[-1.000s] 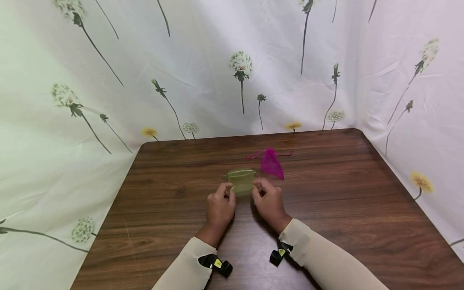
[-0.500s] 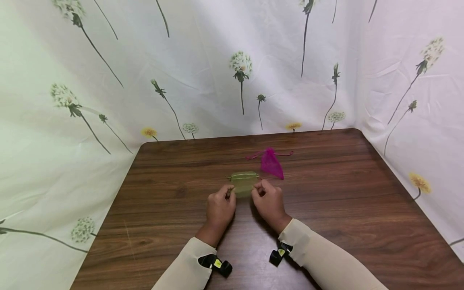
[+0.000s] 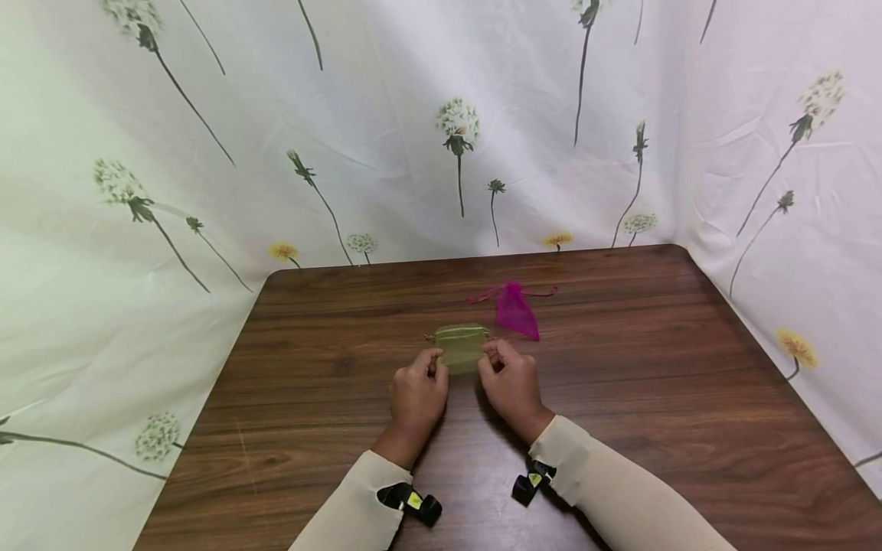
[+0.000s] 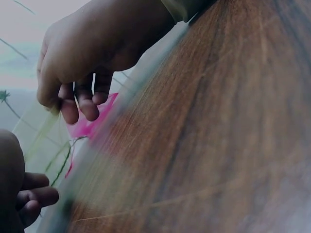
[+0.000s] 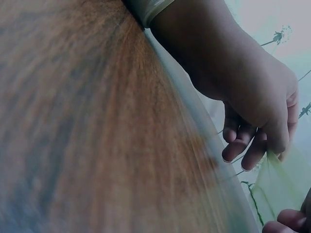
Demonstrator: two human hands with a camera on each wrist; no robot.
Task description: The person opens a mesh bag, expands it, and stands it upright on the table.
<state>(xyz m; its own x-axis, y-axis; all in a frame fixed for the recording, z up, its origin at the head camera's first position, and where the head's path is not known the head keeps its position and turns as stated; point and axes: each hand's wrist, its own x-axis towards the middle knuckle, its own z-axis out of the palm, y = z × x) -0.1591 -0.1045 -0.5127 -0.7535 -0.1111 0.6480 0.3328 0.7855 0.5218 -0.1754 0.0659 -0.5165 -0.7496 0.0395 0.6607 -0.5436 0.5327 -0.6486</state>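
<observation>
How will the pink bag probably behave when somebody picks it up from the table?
The pink bag would likely be floppy: it looks thin and sheer, gathered at the top. It is probably light, as it seems to lie nearly flat, with no visible bulge. Its strings stretch out to both sides, so they might trail or snag.

One green pouch (image 3: 462,352), one magenta pouch (image 3: 515,312), two hands (image 3: 419,394) (image 3: 515,384), two wrist cameras (image 3: 430,511) (image 3: 524,490), one table (image 3: 296,390).

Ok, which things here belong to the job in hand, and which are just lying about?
In the job:
green sheer pouch, pinched at its sides
left grip and right grip, holding it

Seemingly just lying about:
magenta pouch, on the table, untouched
</observation>
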